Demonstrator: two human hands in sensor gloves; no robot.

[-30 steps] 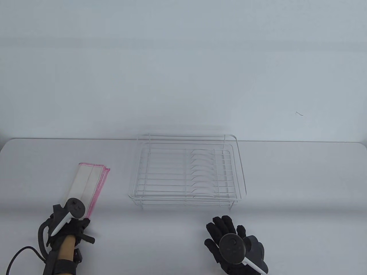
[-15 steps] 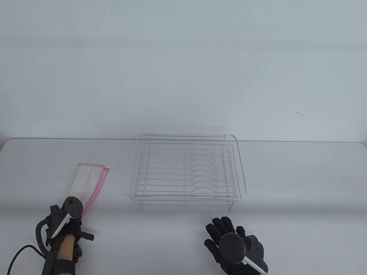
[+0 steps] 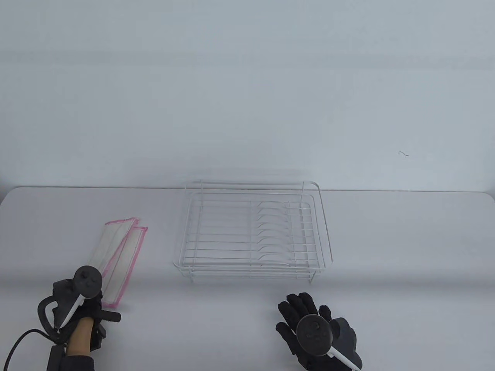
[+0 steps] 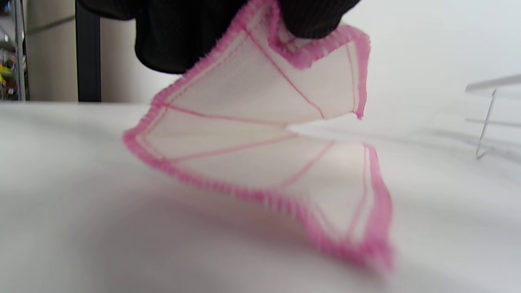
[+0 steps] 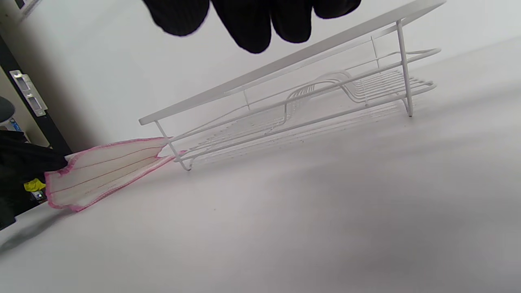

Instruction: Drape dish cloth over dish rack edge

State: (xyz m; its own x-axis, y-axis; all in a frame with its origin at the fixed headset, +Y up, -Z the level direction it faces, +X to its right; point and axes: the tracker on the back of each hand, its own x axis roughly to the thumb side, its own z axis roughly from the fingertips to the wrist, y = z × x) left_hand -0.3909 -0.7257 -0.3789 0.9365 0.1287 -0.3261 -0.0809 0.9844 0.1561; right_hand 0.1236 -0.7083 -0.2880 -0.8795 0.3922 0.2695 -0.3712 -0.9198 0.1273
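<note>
A white dish cloth (image 3: 123, 247) with pink edging lies folded on the table's left side. Its upper layer is raised and parted from the lower one. My left hand (image 3: 98, 297) pinches the cloth's near end; in the left wrist view the fingers (image 4: 309, 18) grip the pink hem and the cloth (image 4: 252, 138) hangs down to the table. The white wire dish rack (image 3: 253, 266) stands in the middle, empty. My right hand (image 3: 303, 309) rests on the table in front of the rack with fingers spread, holding nothing. The right wrist view shows the rack (image 5: 293, 61) and the cloth (image 5: 101, 171).
The white table (image 3: 406, 251) ends at its far edge just behind the rack, with a plain wall beyond. A black cable (image 3: 23, 344) trails from my left wrist at the near left corner.
My left hand has moved back and to the left with the cloth's near end. The cloth's upper layer has lifted and separated from the lower one. The right hand has not moved.
</note>
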